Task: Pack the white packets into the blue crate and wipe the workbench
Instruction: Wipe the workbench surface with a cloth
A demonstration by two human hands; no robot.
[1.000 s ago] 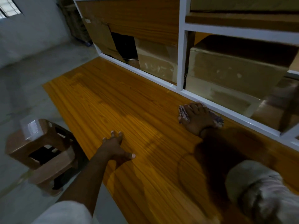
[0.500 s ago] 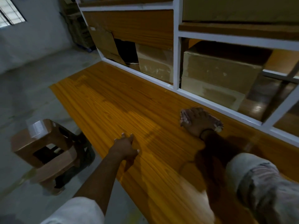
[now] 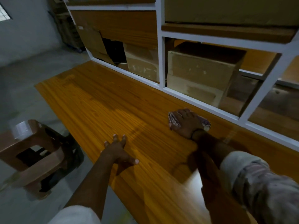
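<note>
Cloth [image 3: 173,120] beneath right grip [image 3: 186,125], on workbench [image 3: 113,102]

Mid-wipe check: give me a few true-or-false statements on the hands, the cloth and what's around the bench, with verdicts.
1. The right hand presses a cloth onto the workbench. True.
2. The left hand holds a white packet. False: it lies flat on the bare wood and holds nothing.
3. A blue crate stands on the workbench. False: no crate is in view.
4. A brown stool stands on the floor, left of the workbench. True.
5. The shelf behind the workbench holds only bottles. False: cardboard boxes sit in it.
</note>
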